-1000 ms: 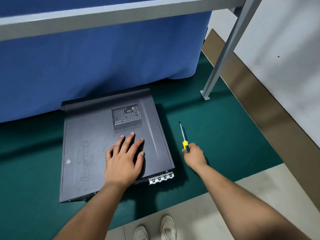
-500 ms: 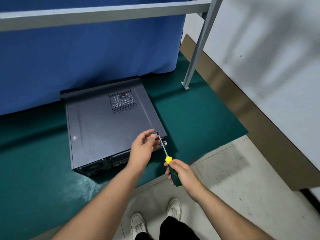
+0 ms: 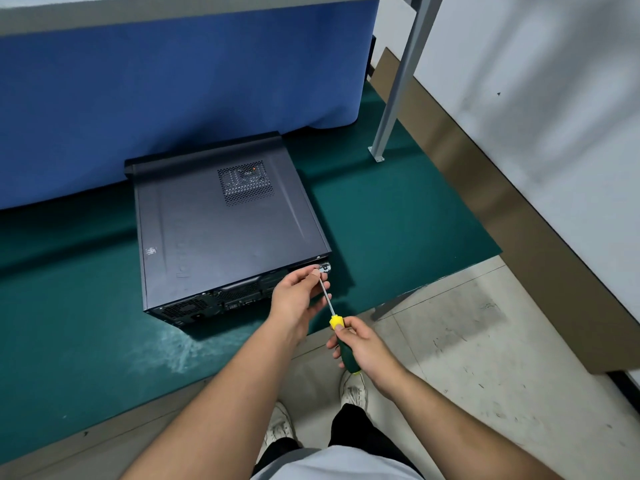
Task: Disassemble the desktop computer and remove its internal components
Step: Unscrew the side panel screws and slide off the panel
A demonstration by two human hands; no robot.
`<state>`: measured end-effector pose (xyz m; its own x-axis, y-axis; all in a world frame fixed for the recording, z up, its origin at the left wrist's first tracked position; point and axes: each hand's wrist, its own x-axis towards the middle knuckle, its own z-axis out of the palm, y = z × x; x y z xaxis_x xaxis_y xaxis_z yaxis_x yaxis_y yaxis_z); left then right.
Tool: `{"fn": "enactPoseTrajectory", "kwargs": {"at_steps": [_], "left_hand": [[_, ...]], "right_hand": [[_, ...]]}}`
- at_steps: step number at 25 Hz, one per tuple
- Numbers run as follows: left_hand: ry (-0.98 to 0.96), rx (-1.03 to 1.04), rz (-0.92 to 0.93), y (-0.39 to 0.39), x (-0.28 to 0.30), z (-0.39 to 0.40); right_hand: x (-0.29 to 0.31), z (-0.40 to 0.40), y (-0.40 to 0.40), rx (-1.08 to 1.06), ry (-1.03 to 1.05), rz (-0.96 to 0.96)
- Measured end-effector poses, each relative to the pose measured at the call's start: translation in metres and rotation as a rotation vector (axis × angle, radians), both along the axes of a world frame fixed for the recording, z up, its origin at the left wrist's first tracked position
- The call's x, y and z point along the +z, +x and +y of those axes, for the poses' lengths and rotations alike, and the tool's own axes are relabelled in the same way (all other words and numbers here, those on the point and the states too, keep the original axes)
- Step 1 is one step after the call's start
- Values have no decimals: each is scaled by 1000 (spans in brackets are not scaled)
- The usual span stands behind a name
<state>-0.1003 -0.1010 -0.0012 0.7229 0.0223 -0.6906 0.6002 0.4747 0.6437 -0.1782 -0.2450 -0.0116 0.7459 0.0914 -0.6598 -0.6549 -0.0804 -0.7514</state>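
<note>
A black desktop computer case (image 3: pixel 221 233) lies on its side on a green mat (image 3: pixel 398 216), its closed side panel up and a mesh vent near the far edge. Its rear panel with ports faces me. My right hand (image 3: pixel 363 348) grips the green and yellow handle of a screwdriver (image 3: pixel 334 317). The shaft slants up to the case's near right rear corner. My left hand (image 3: pixel 298 299) pinches the shaft near its tip, right against that corner. The tip itself is hidden by my fingers.
A blue cloth (image 3: pixel 173 81) hangs behind the case under a grey metal frame. A grey frame leg (image 3: pixel 394 95) is bolted down at the right of the mat. A white wall with a brown skirting (image 3: pixel 485 188) runs along the right. My shoes (image 3: pixel 353 389) stand on the bare floor.
My right hand picked the screwdriver up from the mat and brought its tip to the case's rear corner. My left hand left the side panel and now steadies the shaft.
</note>
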Motion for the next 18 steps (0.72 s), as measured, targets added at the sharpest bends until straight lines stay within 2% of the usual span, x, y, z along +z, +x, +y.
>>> {"fn": "enactPoseTrajectory", "kwargs": {"at_steps": [7,18], "left_hand": [[-39,38,120,24,-5,-18],[14,96,115,31,-12,-21]], "right_hand": [[-6,-9,18,-47,-45,28],[-14,-13,31,-59,-70,34]]}}
